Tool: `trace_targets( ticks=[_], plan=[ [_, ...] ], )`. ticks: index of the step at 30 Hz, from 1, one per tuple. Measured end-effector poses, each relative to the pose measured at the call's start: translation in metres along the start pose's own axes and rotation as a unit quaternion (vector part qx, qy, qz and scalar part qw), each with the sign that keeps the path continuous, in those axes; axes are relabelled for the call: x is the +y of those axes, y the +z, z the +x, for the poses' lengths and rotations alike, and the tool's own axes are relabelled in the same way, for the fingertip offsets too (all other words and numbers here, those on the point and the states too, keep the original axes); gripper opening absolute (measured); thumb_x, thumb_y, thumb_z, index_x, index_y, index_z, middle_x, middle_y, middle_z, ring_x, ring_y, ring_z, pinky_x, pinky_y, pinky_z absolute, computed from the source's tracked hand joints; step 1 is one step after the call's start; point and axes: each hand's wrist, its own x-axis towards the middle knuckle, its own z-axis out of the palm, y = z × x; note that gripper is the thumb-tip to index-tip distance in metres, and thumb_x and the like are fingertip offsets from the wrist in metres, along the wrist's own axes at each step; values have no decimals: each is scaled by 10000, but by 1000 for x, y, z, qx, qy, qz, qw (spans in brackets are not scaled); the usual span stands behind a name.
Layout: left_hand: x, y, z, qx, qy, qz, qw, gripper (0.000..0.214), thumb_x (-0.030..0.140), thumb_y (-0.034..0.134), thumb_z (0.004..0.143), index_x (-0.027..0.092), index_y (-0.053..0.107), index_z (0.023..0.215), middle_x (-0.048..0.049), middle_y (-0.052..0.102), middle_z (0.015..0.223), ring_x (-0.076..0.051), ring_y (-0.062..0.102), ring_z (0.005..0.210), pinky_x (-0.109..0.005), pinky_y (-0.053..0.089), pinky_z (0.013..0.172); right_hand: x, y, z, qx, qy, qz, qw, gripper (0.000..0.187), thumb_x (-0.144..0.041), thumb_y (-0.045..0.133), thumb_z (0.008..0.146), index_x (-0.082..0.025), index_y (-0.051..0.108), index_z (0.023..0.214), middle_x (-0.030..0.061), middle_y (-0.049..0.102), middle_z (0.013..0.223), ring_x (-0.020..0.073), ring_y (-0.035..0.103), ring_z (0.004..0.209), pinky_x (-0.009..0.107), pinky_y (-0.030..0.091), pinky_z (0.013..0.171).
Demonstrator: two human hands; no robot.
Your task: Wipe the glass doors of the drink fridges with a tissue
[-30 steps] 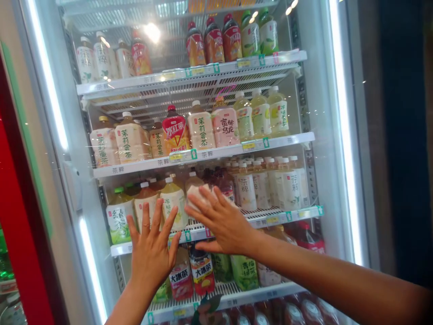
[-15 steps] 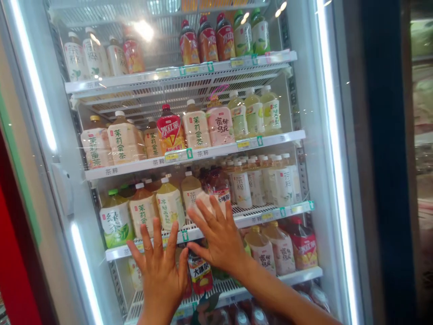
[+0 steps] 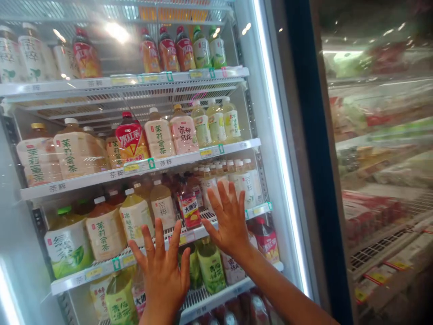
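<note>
Both palms face a glass-fronted drinks fridge, fingers spread and nothing in them. My left hand (image 3: 164, 268) is low in the middle, in front of the third shelf's edge (image 3: 84, 273) and the bottles beneath it. My right hand (image 3: 228, 221) is higher and to the right, overlapping small white-labelled bottles (image 3: 248, 189). Whether either hand touches the glass I cannot tell. Between and above the hands show a red-labelled tea bottle (image 3: 190, 207) and a pale tea bottle (image 3: 163, 205). Below them stands a green-labelled bottle (image 3: 211, 266), partly beside my right forearm.
A large green-tea bottle (image 3: 69, 243) stands at the left of the third shelf. Upper shelves carry more bottles, among them a red iced-tea bottle (image 3: 131, 140). A bright light strip (image 3: 280, 135) and dark frame (image 3: 314, 158) edge the fridge. Right of it is a blurred rack of packaged goods (image 3: 372, 212).
The view has swung right, so the fridge sits further left and the neighbouring rack shows more. My hands have moved apart; the right one is now further right, and both remain spread.
</note>
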Motion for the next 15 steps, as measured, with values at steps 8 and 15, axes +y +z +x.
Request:
trace_targets(
  ticks=[8,15],
  plan=[
    [35,31,5,-6,19,-14,1000,792,393,631,941,398,230,1624,-16,65,1754,-330,-17,1627,-648,-79,1284,59,-10,-43,-2,-13,-33,999,792,-549,394,1024,-243,69,1678,75,23,1756,372,4,1611,739,127,1244],
    [36,52,4,26,61,78,995,792,478,613,938,343,248,1627,-45,148,1732,-272,60,1629,-631,-57,1299,85,-14,-26,16,35,-9,999,830,-540,456,1004,-258,65,1680,97,30,1752,424,24,1600,801,125,1209]
  ],
)
